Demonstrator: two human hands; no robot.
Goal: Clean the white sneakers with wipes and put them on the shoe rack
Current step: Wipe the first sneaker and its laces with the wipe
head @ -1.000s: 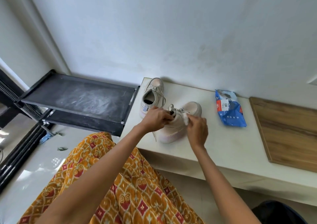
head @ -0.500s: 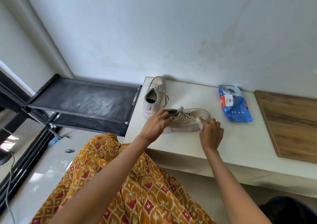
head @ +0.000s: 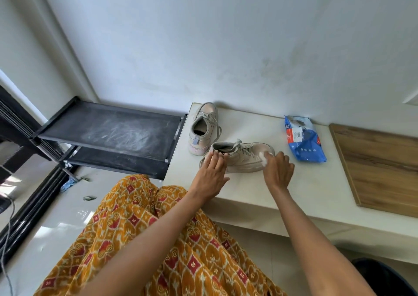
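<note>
Counter [head: 260, 196] beside shoe rack [head: 113, 132] | you had lowered the sneaker [head: 244, 157] onto its sole | left hand [head: 211, 171] lay flat, steadying the heel | right hand [head: 278, 169] pinched the wipe [head: 263, 156] against the toe | cleaning unfinished, racking pending

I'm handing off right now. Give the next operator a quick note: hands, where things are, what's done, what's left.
Left hand rests flat on the heel of the near sneaker, steadying it. Right hand pinches a wipe against its toe.
Both sneakers stand on the white ledge: far sneaker by the wall, wipes pack to the right.
Neither is on the shoe rack yet.
Left: finish wiping, then rack both.
</note>
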